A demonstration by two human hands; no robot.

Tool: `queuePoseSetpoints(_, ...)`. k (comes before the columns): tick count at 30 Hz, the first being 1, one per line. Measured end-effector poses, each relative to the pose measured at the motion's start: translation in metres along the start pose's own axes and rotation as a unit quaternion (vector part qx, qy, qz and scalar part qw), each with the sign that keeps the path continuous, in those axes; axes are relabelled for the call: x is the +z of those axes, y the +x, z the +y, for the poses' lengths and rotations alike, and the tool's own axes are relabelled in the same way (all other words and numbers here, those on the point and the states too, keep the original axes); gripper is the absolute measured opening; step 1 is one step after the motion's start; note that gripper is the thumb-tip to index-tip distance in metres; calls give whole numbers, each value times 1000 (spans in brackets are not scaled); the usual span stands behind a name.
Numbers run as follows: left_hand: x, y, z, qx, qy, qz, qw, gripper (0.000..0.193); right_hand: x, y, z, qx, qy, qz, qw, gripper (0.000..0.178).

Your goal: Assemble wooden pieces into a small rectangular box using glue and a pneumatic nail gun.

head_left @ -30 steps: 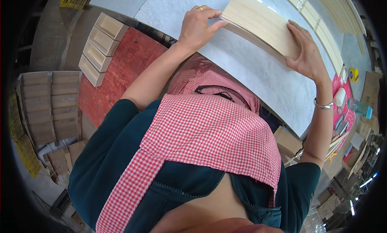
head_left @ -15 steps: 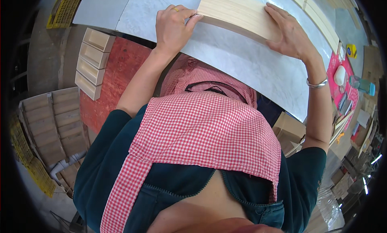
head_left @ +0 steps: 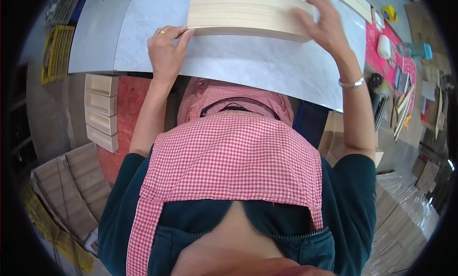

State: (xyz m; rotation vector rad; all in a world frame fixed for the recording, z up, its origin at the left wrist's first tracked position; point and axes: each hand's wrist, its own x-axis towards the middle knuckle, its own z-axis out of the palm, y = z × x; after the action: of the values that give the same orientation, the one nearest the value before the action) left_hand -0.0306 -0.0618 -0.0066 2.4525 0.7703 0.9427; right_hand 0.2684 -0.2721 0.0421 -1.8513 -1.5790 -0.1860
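Note:
A stack of pale wooden boards [head_left: 243, 13] lies on a grey marbled tabletop [head_left: 248, 66]. My left hand [head_left: 165, 51], with a ring on one finger, presses its fingertips against the stack's left end. My right hand [head_left: 322, 23] lies flat on the stack's right part, fingers spread over the top board; a metal bracelet sits on that wrist. Both hands touch the stack from above the table's near edge.
More pale boards [head_left: 355, 1] lie at the table's far right. A pink mat [head_left: 389, 51] holds small tools and a white object. Stacked wooden box pieces [head_left: 101, 111] stand on the red floor at left, wooden pallets [head_left: 71, 190] below them, a yellow crate [head_left: 57, 51] beyond.
The view has swung, so the board stack now sits straighter and higher in the picture. My left hand stays at its left end, my right hand has shifted onto its top right.

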Motion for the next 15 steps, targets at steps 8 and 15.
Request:
queuePoseSetpoints(8, -4, 6, 3, 14, 5, -23, 1000, 14, -24, -85, -15, 183, -64, 37, 980, 9)
queuePoseSetpoints(15, -8, 7, 3, 13, 22, -48, 999, 14, -7, -83, -17, 192, -49, 30, 980, 5)
